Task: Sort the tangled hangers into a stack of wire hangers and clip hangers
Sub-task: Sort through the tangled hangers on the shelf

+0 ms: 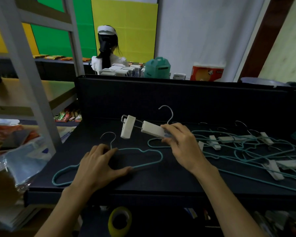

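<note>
1. Furthest left on the dark table (161,182) lies a teal wire hanger (150,164), flat, its long axis running from lower left to upper right and its metal hook pointing away from the person. It lies apart from the tangle and looks like the start of the wire stack.
2. The left hand (99,165) rests on top of that hanger near its neck, palm down, fingers spread and fairly straight, thumb out along the lower wire. It presses rather than grasps, wrist low, forearm coming in from the lower left.
3. Just right of it and raised off the table, a white clip hanger (143,128) is held tilted, its bar sloping down from upper left to lower right. One clip dangles at the left end and its hook rises behind.
4. The right hand (181,146) pinches the right end of this clip hanger, fingers curled over the white block, back of the hand towards the camera.
5. To the right lies the remaining tangle (249,147) of teal wire hangers and white clip hangers, overlapping; the right hand is the nearer one to it.
6. My judgement: the coming move turns on where the clip hanger is set down, in a spot of its own, clear of both the wire hanger and the tangle.
</note>
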`<state>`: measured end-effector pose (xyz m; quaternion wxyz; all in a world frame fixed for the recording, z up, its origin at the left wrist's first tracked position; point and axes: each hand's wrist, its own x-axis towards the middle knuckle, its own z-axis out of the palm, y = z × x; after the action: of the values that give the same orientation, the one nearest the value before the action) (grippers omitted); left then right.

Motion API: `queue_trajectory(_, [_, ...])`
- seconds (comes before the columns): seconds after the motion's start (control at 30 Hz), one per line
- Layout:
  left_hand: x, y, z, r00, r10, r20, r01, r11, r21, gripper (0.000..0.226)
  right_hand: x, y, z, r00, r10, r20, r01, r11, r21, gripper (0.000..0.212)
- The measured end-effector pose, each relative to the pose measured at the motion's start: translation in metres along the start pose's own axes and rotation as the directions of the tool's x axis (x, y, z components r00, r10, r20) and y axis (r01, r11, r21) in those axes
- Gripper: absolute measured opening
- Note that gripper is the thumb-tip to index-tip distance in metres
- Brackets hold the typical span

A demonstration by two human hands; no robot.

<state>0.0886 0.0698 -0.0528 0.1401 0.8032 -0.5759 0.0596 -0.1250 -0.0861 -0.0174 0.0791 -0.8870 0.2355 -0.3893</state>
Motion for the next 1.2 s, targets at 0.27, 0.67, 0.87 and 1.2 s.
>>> queue_trajectory(0.27, [0.002, -0.002, 0.002, 1.0, -0.023, 0.011, 0.023, 1.0, 0.011, 0.116, 0.0, 0.006, 0.006, 0.998, 0.005, 0.062, -0.003, 1.0, -0.022, 0.038])
queue_trajectory(0.67, [0.005, 0.001, 0.004, 0.999, -0.034, 0.003, 0.034, 0.999, 0.027, 0.11, -0.005, 0.006, 0.016, 1.0, 0.017, -0.013, -0.016, 0.995, 0.096, 0.042])
queue_trajectory(0.87, [0.004, 0.002, 0.002, 0.999, -0.038, 0.015, 0.037, 0.999, 0.023, 0.111, -0.004, 0.007, 0.017, 0.998, 0.044, -0.035, -0.042, 0.997, 0.07, 0.043])
queue_trajectory(1.2, [0.003, 0.008, 0.008, 0.999, -0.04, -0.019, 0.04, 0.999, 0.02, 0.099, -0.005, 0.001, 0.009, 0.976, 0.188, -0.111, -0.163, 0.965, 0.205, 0.032])
